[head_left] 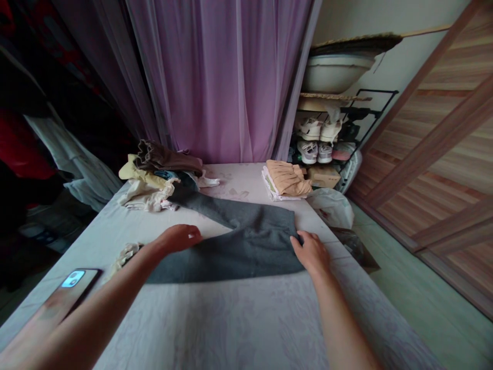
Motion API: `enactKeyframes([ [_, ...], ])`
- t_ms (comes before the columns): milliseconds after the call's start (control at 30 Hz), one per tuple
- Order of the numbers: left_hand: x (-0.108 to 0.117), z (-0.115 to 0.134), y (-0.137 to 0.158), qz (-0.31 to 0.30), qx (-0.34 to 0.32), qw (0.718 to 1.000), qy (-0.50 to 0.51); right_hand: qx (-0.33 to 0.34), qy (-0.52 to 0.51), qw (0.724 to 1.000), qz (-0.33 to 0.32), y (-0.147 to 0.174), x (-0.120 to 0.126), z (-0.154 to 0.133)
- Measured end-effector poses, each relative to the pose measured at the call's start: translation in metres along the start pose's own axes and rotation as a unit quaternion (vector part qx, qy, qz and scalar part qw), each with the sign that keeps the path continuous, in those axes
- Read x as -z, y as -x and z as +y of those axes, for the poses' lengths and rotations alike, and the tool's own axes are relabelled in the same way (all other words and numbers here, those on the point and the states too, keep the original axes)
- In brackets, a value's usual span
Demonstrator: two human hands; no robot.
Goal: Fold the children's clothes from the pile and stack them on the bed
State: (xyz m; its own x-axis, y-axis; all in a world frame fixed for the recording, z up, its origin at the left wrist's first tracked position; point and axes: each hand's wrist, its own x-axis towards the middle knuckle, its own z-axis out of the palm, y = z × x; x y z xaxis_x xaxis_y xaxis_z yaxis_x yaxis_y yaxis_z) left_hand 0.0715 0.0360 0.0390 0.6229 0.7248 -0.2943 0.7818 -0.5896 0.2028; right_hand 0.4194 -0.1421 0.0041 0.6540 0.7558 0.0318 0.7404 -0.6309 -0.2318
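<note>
Dark grey trousers (250, 246) lie spread sideways on the bed, waistband to the right and the two legs parted toward the left. My right hand (311, 252) is at the waistband, thumb and fingers closed on its edge. Over the upper edge of the nearer leg, my left hand (179, 239) curves with thumb and fingers brought together at the cloth; its fingertips are partly hidden. The far leg runs up to a heap of clothes (165, 159) at the back left. Part of a small cream garment (129, 253) shows behind my left forearm.
A phone (73, 295) lies face down at the left of the bed (215, 324). Folded clothes (287, 180) are stacked at the back right edge. Beyond are a purple curtain (215, 82), a rack with shoes (319, 128), a plastic bag (333, 205) and wooden doors (435, 154).
</note>
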Motion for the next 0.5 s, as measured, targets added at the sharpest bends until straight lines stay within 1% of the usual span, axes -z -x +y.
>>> enactKeyframes([
  [67, -0.006, 0.031, -0.016, 0.030, -0.002, 1.000, 0.000, -0.024, 0.003, 1.000, -0.007, -0.003, 0.003, -0.001],
  [100, -0.009, 0.045, -0.024, 0.043, -0.001, 0.999, 0.024, -0.035, 0.003, 0.999, -0.013, -0.005, 0.005, -0.001],
  [167, -0.014, 0.068, -0.041, 0.060, 0.022, 0.991, 0.117, -0.045, -0.001, 0.999, -0.023, -0.010, 0.008, -0.003],
  [233, -0.018, 0.082, -0.057, 0.063, 0.053, 0.977, 0.196, -0.045, -0.005, 0.999, -0.024, -0.015, 0.011, -0.005],
  [300, -0.022, 0.088, -0.067, 0.058, 0.076, 0.966, 0.238, -0.042, -0.009, 0.999, -0.028, -0.018, 0.013, -0.006],
  [367, -0.027, 0.087, -0.071, 0.051, 0.090, 0.957, 0.271, -0.034, -0.008, 0.999, -0.038, -0.018, 0.013, -0.004],
  [433, -0.033, 0.083, -0.068, 0.037, 0.107, 0.944, 0.311, -0.029, -0.014, 0.999, -0.038, -0.018, 0.011, 0.002],
  [500, -0.040, 0.080, -0.061, 0.019, 0.124, 0.928, 0.350, -0.038, -0.032, 0.998, -0.025, -0.018, 0.007, 0.011],
])
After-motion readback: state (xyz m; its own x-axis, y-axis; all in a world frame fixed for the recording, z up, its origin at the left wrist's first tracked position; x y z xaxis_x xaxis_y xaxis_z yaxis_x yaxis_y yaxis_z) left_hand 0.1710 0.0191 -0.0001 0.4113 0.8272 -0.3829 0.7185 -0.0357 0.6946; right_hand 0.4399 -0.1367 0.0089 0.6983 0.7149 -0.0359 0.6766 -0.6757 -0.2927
